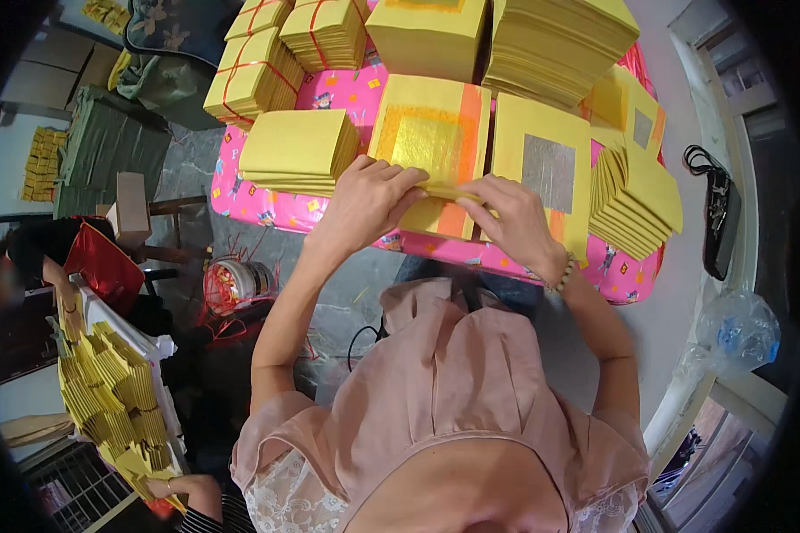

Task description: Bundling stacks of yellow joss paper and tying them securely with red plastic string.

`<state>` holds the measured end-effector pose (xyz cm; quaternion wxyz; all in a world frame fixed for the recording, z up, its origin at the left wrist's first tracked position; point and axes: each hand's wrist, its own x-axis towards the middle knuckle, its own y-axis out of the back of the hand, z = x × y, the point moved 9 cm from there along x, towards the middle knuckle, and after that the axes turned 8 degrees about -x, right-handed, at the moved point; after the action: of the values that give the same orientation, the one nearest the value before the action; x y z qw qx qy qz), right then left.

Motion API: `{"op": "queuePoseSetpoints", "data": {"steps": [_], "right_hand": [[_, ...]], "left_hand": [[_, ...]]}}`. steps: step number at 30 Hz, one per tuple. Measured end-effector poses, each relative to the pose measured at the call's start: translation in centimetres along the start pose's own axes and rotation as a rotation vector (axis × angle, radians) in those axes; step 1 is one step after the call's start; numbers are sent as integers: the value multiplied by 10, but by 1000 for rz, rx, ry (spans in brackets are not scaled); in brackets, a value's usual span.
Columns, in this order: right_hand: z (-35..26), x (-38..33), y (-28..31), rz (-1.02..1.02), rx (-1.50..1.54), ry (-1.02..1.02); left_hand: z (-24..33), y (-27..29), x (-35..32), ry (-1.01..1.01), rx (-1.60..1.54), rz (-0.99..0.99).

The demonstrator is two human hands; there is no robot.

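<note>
Both my hands pinch the near edge of a yellow paper sheet (444, 190), which is turned up into a narrow fold between them. My left hand (373, 197) has its fingers closed at the fold's left end. At its right end, the thumb and fingers of my right hand (517, 222) press together; a bead bracelet circles that wrist. Under the fold lies a stack of yellow paper (391, 98) with a gold foil square and an orange stripe. Right of it is a yellow stack with silver foil (547, 169). Folded yellow papers (298, 147) are piled left of my left hand.
The table wears a pink patterned cover (347, 93). Red-tied bundles (258, 75) and tall paper stacks (551, 53) stand behind; folded papers (636, 213) fan out right. A tub of red strips (240, 284) is on the floor. People at left handle folded yellow papers (116, 400).
</note>
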<state>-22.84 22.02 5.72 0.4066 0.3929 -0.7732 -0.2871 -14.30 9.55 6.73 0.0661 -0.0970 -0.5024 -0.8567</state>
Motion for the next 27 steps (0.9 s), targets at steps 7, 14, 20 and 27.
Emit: {"op": "queuePoseSetpoints", "data": {"steps": [7, 14, 20, 27], "right_hand": [[46, 40, 16, 86, 105, -202], [104, 86, 3, 13, 1, -404], [110, 103, -6, 71, -179, -273], [97, 125, -25, 33, -265, -147]], "left_hand": [[16, 16, 6, -175, 166, 444], [-21, -25, 33, -25, 123, 219], [-42, -41, 50, 29, 144, 129], [-50, -45, 54, 41, 118, 100]]}}
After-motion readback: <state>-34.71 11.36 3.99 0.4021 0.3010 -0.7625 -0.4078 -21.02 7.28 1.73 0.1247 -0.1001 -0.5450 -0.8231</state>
